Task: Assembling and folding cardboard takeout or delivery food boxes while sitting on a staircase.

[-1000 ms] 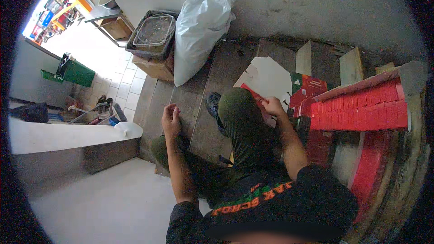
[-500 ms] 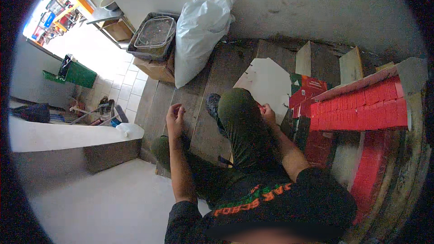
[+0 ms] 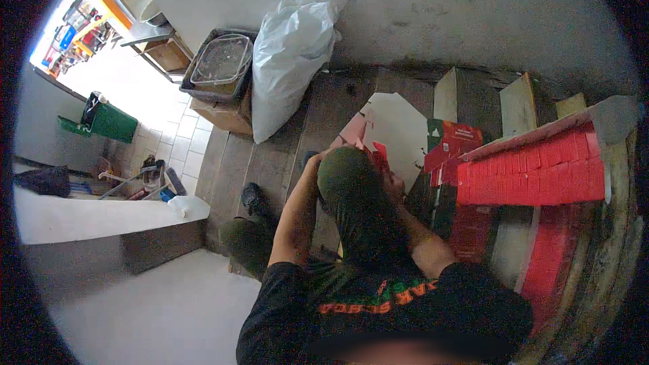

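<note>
My right hand [image 3: 393, 184] is closed at the edge of a piece of red card [image 3: 380, 157], just right of my raised knee. My left hand [image 3: 328, 155] has come in at the other side of the knee, by a pinkish flap [image 3: 355, 127]. The knee covers most of its fingers, so its grip is hidden. Behind both hands lies a white sheet of board [image 3: 399, 122] with cut corners. At the right, a tray-like carton [image 3: 527, 143] holds tightly packed rows of red card pieces [image 3: 531, 179].
A full white plastic bag [image 3: 291, 61] leans on the wall beside a dark crate [image 3: 220, 67] on a cardboard box [image 3: 223, 111]. Red and green printed card [image 3: 460, 138] lies between board and carton. At left are a low white wall [image 3: 108, 216] and a green bin [image 3: 111, 122].
My left hand has moved right, from the open space beside the knee to the red card. More red card shows between my hands. The view has shifted slightly.
</note>
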Demonstrator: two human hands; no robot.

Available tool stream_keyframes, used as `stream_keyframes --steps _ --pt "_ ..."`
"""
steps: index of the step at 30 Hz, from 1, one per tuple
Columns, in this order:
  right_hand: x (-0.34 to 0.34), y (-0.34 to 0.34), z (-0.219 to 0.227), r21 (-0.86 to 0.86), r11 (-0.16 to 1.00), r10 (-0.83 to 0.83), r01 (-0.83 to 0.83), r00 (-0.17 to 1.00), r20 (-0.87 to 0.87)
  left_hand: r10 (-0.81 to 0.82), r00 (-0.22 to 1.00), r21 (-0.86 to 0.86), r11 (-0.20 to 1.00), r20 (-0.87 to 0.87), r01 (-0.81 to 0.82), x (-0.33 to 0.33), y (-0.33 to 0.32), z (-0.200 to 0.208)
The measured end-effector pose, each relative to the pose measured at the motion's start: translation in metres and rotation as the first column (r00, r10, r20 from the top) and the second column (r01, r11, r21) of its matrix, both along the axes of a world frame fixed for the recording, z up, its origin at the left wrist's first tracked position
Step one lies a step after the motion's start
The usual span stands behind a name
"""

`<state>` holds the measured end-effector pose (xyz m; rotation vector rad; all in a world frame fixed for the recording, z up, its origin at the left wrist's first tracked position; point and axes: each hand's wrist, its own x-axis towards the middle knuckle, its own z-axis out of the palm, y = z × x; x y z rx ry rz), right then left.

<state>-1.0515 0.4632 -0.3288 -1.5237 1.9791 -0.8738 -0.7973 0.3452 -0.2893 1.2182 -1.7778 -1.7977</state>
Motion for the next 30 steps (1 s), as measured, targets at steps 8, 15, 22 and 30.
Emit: stream_keyframes --steps 8,15,22,30 --pt "0.017 -0.01 0.015 0.032 0.999 0.044 -0.043 0.999 -0.025 -0.002 0.997 -0.052 0.999 0.075 0.006 -0.011 -0.014 -0.017" --pt "0.036 -0.008 0.064 0.045 0.96 -0.266 0.275 0.855 0.445 0.195 0.964 -0.222 0.963 0.179 -0.153 -0.011 -0.013 -0.018" --pt "0.045 -0.025 0.127 -0.172 0.984 0.018 0.046 0.936 0.352 0.082 0.921 -0.27 0.963 0.381 0.026 0.005 -0.012 -0.024" --pt "0.105 -0.098 0.286 -0.31 0.622 0.624 -0.719 0.695 -0.358 0.268 0.927 0.078 0.963 -0.263 -0.256 0.055 -0.003 0.077"
